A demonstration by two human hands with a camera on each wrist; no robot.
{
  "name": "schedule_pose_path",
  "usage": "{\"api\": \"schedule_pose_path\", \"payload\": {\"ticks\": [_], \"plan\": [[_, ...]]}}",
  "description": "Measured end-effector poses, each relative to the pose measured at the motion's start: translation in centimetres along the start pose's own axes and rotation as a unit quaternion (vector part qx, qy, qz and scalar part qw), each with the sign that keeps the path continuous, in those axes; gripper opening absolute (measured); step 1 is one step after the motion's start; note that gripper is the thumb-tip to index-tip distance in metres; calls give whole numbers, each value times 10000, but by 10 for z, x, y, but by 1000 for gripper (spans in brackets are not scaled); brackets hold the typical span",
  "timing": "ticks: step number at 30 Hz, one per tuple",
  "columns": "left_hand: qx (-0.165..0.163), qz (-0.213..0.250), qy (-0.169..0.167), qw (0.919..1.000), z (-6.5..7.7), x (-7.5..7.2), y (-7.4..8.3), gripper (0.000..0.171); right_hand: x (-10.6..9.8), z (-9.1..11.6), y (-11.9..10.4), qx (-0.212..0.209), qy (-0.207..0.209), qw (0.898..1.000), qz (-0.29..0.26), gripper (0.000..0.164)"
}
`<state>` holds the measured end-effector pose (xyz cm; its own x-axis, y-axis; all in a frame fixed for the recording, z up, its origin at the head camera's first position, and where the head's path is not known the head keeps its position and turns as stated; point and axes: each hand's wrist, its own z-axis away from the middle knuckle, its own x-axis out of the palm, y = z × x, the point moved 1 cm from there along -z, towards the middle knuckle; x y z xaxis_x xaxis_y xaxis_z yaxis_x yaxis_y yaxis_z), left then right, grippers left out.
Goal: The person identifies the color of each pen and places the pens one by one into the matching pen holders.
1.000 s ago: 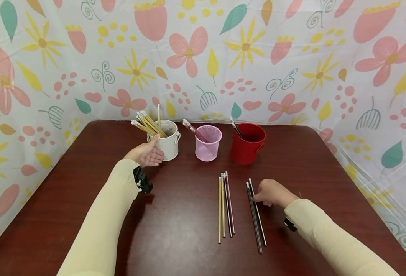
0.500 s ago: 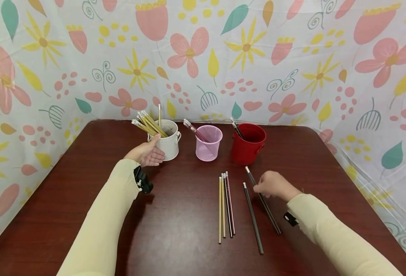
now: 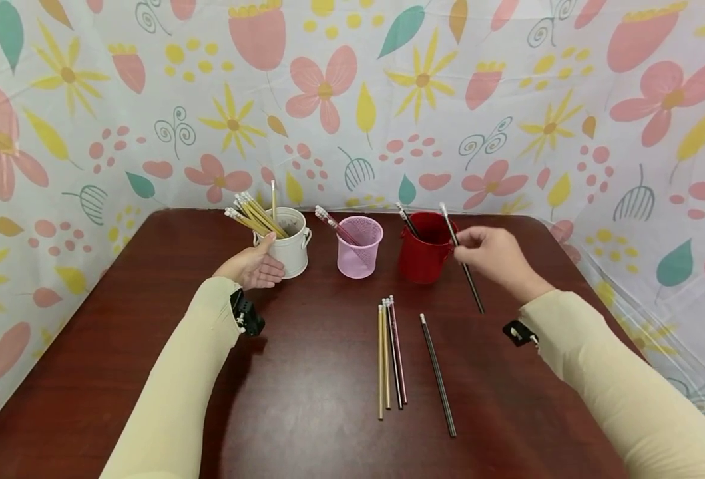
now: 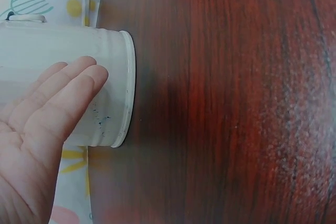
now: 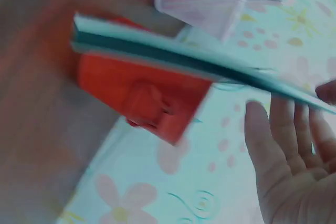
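My right hand [image 3: 496, 256] pinches a black pencil [image 3: 469, 283] near its white eraser end, in the air just right of the red bucket [image 3: 419, 261]. In the right wrist view the pencil [image 5: 157, 48] is blurred and crosses in front of the red bucket [image 5: 142, 90]. My left hand [image 3: 253, 266] rests against the side of the white bucket [image 3: 294, 256], its thumb near the rim. Seen from the left wrist, the fingers lie nearly straight along the white bucket [image 4: 113, 93]. Several yellow pencils [image 3: 259, 214] lean in that bucket.
A pink mesh cup [image 3: 358, 259] with dark red pencils [image 3: 341, 229] stands between the buckets. Black pencils [image 3: 408, 219] lean in the red bucket. On the brown table [image 3: 310, 372] lie another black pencil [image 3: 438, 376] and a mixed row including gold pencils [image 3: 381, 362].
My right hand has picked one black pencil off the table and carried it up and away, to beside the red bucket. The other black pencil stays on the table. My left hand keeps its place.
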<state>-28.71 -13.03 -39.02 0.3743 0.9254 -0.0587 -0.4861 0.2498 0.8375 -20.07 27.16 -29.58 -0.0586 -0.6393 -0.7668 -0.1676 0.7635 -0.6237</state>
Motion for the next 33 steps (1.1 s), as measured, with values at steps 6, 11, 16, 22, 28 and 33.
{"api": "schedule_pose_path", "payload": {"ticks": [6, 11, 16, 22, 28, 33], "plan": [[48, 30, 81, 10000, 0, 0, -2, 94, -24, -19, -27, -349, 1079, 9922, -517, 32], [93, -41, 74, 9999, -1, 0, -2, 95, -41, -38, -48, -354, 1552, 9753, -1533, 35], [75, -84, 39, 9999, -1, 1, -1, 95, -49, -50, -62, -460, 2188, 9532, -2034, 31], [92, -144, 68, 9998, -1, -1, -2, 96, -36, -65, -64, -935, 2740, 9298, -2273, 23], [113, -108, 6, 9999, -2, -1, -2, 96, -3, -72, -48, -1001, 2117, 9484, -2136, 22], [95, -76, 8, 9999, -4, -1, -4, 96, 25, -76, -25, -842, 1552, 9696, -1693, 21]]}}
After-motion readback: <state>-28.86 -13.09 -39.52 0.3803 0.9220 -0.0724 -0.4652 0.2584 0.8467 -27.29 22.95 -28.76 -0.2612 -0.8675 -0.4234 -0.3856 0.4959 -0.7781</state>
